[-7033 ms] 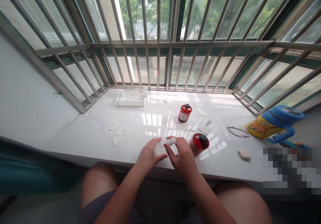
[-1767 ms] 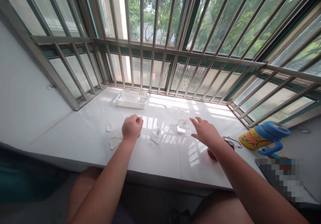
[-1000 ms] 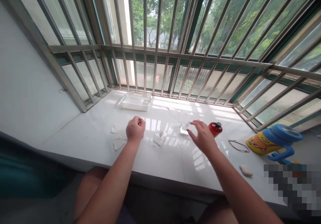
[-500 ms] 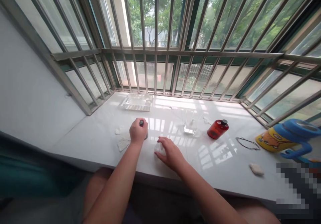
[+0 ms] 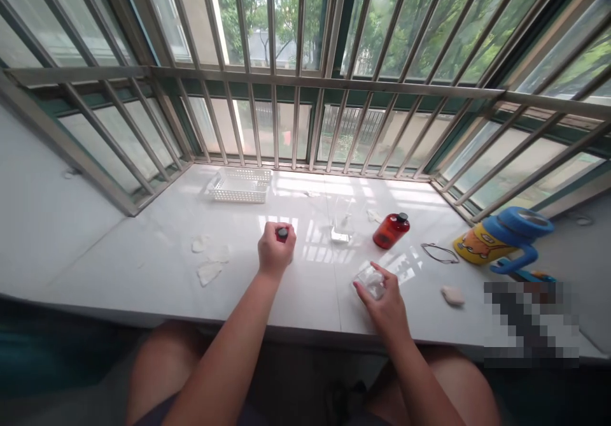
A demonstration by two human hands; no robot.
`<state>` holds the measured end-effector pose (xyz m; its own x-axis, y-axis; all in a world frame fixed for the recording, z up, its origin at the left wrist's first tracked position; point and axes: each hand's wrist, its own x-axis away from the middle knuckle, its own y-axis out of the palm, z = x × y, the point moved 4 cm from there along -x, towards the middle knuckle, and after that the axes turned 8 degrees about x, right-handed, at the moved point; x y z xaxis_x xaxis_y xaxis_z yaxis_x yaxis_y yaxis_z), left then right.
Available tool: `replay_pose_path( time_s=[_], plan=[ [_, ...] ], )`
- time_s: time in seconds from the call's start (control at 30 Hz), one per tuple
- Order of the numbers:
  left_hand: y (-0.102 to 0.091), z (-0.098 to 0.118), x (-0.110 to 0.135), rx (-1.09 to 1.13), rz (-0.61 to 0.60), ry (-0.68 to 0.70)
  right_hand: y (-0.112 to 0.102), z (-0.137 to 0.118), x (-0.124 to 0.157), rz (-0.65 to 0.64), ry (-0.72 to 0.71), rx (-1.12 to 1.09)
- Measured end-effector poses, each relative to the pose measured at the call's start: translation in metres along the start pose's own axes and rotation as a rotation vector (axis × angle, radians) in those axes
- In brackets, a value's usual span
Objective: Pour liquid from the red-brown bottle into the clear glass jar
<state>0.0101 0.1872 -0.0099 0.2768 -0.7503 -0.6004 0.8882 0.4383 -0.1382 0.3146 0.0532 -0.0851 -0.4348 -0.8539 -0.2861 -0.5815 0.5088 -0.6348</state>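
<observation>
My left hand (image 5: 274,252) is wrapped around a small red bottle with a black cap (image 5: 282,233), standing on the white window sill (image 5: 157,248); only the bottle's top shows above my fingers. My right hand (image 5: 384,302) holds a small clear plastic container (image 5: 370,281) near the sill's front edge. A second red bottle with a black cap (image 5: 391,230) stands beyond my right hand. A clear container (image 5: 342,230) sits between the two bottles, further back.
A white mesh basket (image 5: 238,185) stands at the back left by the window bars. White scraps (image 5: 209,267) lie left of my left hand. On the right lie a wire loop (image 5: 439,254), a white lump (image 5: 452,295) and a yellow-and-blue jug (image 5: 506,238) on its side.
My right hand has moved right and slightly toward me, carrying the clear container it had picked up beside my left hand. My left hand keeps its grip on the red bottle.
</observation>
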Motion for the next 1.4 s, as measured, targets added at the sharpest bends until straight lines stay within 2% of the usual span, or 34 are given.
replay_pose_path(
  time_s=[0.13,0.3,0.5,0.7,0.9,1.1,1.27,1.4],
  plan=[
    [0.021,0.009,0.012,0.039,-0.049,0.027,0.012,-0.016,-0.011,-0.01,-0.092,-0.058],
    [0.022,0.009,0.013,0.019,-0.09,0.037,0.032,-0.033,-0.01,-0.07,-0.255,-0.091],
    [0.02,0.01,0.011,-0.027,-0.117,0.05,0.042,-0.022,-0.003,-0.024,-0.093,-0.144],
    [0.021,0.013,0.013,0.071,-0.089,-0.002,0.037,-0.029,-0.01,-0.091,-0.274,-0.156],
    [0.02,0.015,0.013,0.073,-0.086,-0.021,0.041,-0.021,-0.007,-0.071,-0.126,-0.178],
    [0.019,0.012,0.012,-0.011,-0.121,0.025,0.037,-0.032,-0.008,-0.095,-0.249,-0.154],
    [0.02,0.013,0.013,0.058,-0.082,-0.008,0.039,-0.028,-0.004,-0.086,-0.136,-0.178],
    [0.02,0.015,0.014,0.057,-0.084,-0.01,0.041,-0.026,-0.003,-0.076,-0.132,-0.179]
  ],
)
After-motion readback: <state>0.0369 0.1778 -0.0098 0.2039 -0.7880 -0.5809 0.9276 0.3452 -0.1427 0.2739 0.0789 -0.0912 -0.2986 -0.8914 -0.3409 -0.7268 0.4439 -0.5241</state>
